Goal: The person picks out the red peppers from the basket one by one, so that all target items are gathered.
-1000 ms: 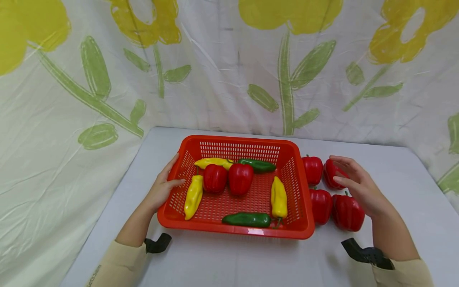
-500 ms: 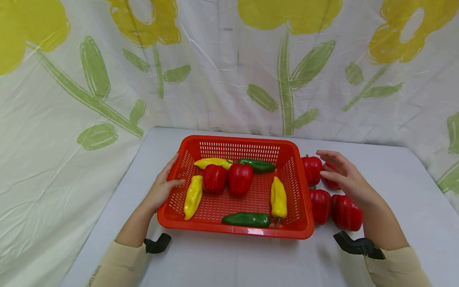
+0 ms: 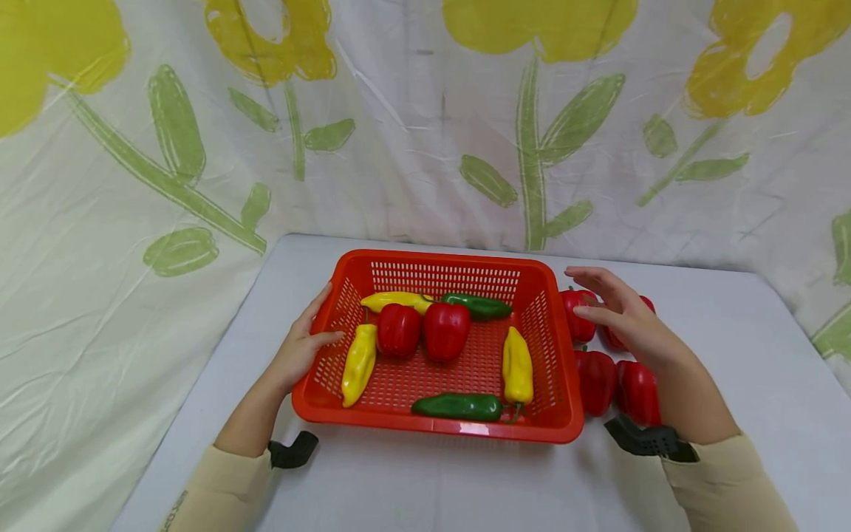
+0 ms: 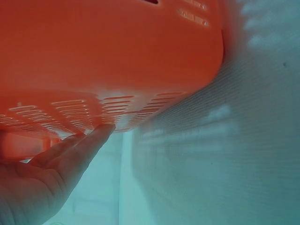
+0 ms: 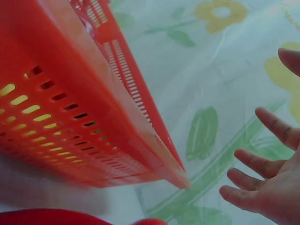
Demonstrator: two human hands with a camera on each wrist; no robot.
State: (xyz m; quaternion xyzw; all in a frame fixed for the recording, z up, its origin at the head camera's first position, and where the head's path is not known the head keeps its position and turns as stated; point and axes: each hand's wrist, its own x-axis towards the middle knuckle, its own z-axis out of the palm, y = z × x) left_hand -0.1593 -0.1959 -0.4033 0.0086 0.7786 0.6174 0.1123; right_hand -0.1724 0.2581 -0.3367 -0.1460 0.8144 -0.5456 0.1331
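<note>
Where the red perforated basket (image 3: 399,424) sits mid-table (image 3: 432,484), it's holding seven: two red bell peppers (image 3: 447,331) side by side, three long yellow peppers (image 3: 359,366) at back, left and right, and two long green peppers (image 3: 459,406), one at the back, one along the front wall. Four more red bell peppers (image 3: 597,382) lie on the table just beside the basket's right wall, partly behind your arm in the head view.

Your left hand (image 3: 301,349) grips the basket's left side, thumb over the rim, fingers nearly straight along the outer wall. Your right hand (image 3: 628,318) is released, fingers well spread, nothing in it; it's above the outside peppers, near the right rim but apart from it.

Versus one second ago: your right hand is farther left, closer to the basket. Left hand, basket and contents unchanged.
</note>
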